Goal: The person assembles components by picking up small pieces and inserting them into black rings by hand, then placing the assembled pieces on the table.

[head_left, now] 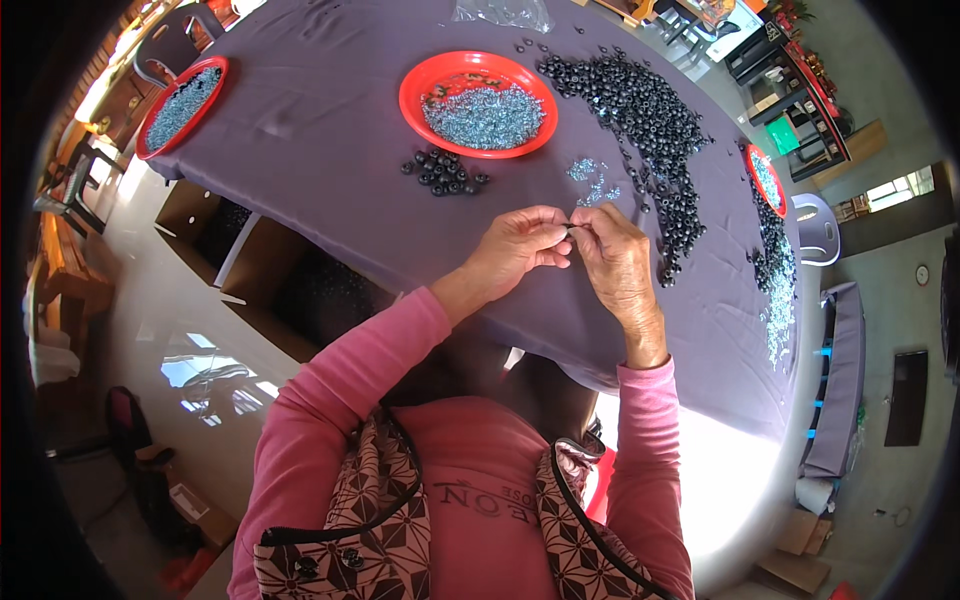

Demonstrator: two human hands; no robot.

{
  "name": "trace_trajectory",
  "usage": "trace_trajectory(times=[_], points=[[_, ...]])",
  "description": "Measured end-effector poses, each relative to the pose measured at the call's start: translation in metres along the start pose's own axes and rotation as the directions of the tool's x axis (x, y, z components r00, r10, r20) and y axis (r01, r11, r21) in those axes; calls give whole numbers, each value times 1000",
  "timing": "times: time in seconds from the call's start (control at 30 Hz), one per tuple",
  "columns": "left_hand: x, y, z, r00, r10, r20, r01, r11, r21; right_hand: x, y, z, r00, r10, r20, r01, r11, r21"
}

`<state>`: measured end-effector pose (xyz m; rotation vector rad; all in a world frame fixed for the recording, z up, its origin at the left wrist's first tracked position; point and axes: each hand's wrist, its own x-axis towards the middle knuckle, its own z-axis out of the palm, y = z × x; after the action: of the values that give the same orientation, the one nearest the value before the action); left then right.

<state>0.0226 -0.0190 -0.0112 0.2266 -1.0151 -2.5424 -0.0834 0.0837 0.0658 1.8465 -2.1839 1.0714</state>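
Observation:
Just over the table's near side, my left hand and my right hand meet fingertip to fingertip. Between them shows a small black part, pinched by the left fingers and mostly covered. The right thumb and fingers are pressed together against it; what else they hold is hidden. Beyond the left hand sits a cluster of round black knob-like parts. A few tiny pale blue metallic pieces lie beyond the right hand. Past the cluster, a red plate holds a heap of similar blue pieces.
A long pile of black parts covers the table's right side. Other red plates stand at the far left and right. Purple-grey cloth drapes the table. Open cardboard boxes with black parts stand below its left edge.

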Motion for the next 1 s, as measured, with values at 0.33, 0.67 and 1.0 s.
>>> trace_trajectory(times=[0.33,0.67,1.0], points=[[-2,-1,1,999,-30,-38,31,999,28,-1,9,-1,995,75,60,-86,974,209],[-1,-1,0,999,-26,23,25,999,22,-8,17,-3,946,313,86,-317,833,454],[2,-7,-2,995,96,-14,-93,989,112,-18,26,17,745,479,464,-636,301,711]])
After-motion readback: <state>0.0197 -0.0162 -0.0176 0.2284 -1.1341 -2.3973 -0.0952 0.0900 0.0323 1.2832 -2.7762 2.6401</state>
